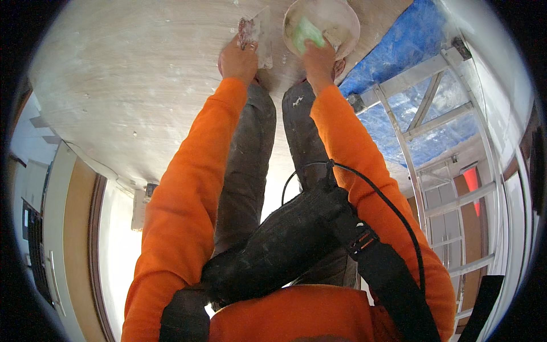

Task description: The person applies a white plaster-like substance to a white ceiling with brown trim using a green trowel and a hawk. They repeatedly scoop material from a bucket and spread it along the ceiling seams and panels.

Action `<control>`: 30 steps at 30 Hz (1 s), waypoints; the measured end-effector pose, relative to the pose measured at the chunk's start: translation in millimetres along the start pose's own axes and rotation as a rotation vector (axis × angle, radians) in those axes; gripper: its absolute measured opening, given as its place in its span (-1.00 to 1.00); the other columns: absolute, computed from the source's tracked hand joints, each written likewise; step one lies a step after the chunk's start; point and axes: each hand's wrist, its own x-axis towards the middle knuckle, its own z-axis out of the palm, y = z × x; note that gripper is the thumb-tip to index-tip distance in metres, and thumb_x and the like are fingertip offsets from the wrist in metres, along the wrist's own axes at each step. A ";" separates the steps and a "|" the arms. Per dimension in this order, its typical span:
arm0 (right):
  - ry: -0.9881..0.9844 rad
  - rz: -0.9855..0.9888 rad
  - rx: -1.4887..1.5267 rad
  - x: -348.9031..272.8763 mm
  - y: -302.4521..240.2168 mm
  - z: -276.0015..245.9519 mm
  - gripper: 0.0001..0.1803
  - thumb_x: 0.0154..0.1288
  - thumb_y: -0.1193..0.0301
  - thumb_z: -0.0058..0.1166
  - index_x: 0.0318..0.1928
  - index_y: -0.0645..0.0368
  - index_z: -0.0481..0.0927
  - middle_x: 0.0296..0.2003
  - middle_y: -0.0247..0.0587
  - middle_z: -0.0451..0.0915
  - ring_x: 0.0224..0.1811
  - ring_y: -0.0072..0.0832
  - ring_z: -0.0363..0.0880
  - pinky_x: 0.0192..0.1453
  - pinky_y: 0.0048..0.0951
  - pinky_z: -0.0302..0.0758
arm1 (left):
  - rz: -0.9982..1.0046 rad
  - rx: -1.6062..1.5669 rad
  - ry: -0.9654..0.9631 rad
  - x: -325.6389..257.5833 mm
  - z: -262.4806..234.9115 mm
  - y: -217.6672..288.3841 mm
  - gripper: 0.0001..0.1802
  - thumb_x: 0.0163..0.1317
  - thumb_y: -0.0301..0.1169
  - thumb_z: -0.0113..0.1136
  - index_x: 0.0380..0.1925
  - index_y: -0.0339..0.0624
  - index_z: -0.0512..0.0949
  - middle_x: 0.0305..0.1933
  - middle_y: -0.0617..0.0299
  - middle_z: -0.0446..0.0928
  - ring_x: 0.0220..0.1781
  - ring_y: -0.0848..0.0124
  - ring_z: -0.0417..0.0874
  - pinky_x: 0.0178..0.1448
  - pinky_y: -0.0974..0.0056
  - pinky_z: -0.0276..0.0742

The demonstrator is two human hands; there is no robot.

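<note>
- One broad, dust-smeared floor (142,97) lies under everything.
- To the right, a blue sheet (393,43), whitened in patches, covers part of it.
- A pale metal ladder (419,74) overlaps the sheet in this view.
- The round, pale bucket (354,18) sits ahead of the right foot, its inside smeared; how full it is cannot be told. It is probably stiff plastic, best steadied by the rim.
- Just left of the bucket is a broad, flat trowel (264,43). The left hand (238,58) is closed around its dirty handle, the sensible place to hold it; it should be light and stiff, with a thin edge.
- Smallest is the green sponge (306,31), perhaps a cloth, at the bucket's mouth. The right hand (319,58) has its fingers curled on it, how tightly I cannot tell. It looks soft, likely slippery if wet; a full-palm hold would suit.
</note>
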 end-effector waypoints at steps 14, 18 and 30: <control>-0.124 -0.092 0.183 -67.6 -12.5 -130.4 -0.62 0.27 0.58 0.13 0.12 0.25 0.55 0.06 -0.12 0.58 0.04 -0.30 0.60 0.15 -0.34 0.50 | -0.382 -0.771 -0.511 -3.0 17.5 4.6 -0.68 0.34 -0.38 0.12 0.03 -0.32 0.50 -0.08 0.17 0.60 -0.17 0.33 0.68 -0.21 0.24 0.64; -0.186 -0.629 -0.251 -67.0 -5.9 -132.6 -0.53 0.15 0.68 0.04 0.09 0.13 0.61 0.07 -0.17 0.58 0.11 -0.23 0.53 0.26 -0.27 0.41 | -0.377 -0.922 -0.672 -11.4 24.5 16.8 -0.65 0.38 -0.38 0.09 0.10 -0.29 0.44 -0.03 0.18 0.58 -0.10 0.36 0.66 -0.13 0.23 0.67; -0.218 -0.909 -0.546 -38.2 14.0 -117.4 -0.25 -0.12 0.76 0.01 0.19 0.01 0.53 0.12 -0.20 0.48 0.21 -0.10 0.40 0.37 -0.09 0.32 | -0.313 -0.998 -0.596 -11.4 20.7 5.3 -0.55 0.33 -0.42 0.19 0.19 -0.27 0.39 0.07 0.18 0.55 0.05 0.33 0.62 0.04 0.23 0.63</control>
